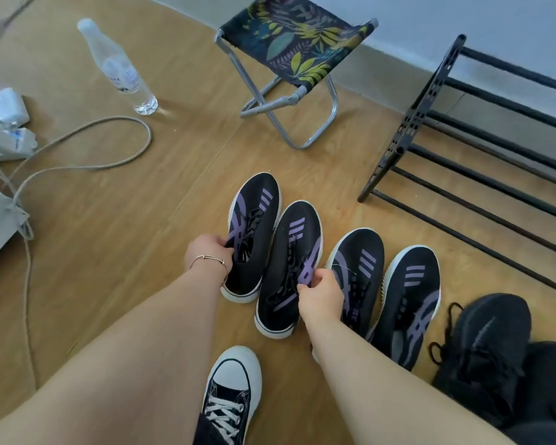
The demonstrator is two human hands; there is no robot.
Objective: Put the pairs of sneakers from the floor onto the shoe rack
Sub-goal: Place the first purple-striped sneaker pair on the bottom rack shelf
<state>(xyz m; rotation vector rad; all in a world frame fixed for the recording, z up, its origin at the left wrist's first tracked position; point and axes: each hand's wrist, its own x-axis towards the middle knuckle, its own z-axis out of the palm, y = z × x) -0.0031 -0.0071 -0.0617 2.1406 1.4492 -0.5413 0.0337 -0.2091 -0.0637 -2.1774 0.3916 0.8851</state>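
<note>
Several black sneakers with purple stripes stand on the wooden floor in a row. My left hand (210, 253) grips the collar of the leftmost sneaker (254, 220). My right hand (320, 295) pinches the tongue edge of the second sneaker (291, 261). A second matching pair stands to the right, one sneaker (361, 271) partly behind my right wrist, the other (410, 303) beside it. Two all-black sneakers (485, 342) lie at the lower right. The black metal shoe rack (482, 155) stands against the wall at the right, its bars bare.
A folding stool (294, 43) with leaf-print fabric stands left of the rack. A clear water bottle (119, 69) stands on the floor at upper left, near a power strip (7, 139) and a looping cable (109, 162). My own foot in a black canvas shoe (230, 390) is at the bottom.
</note>
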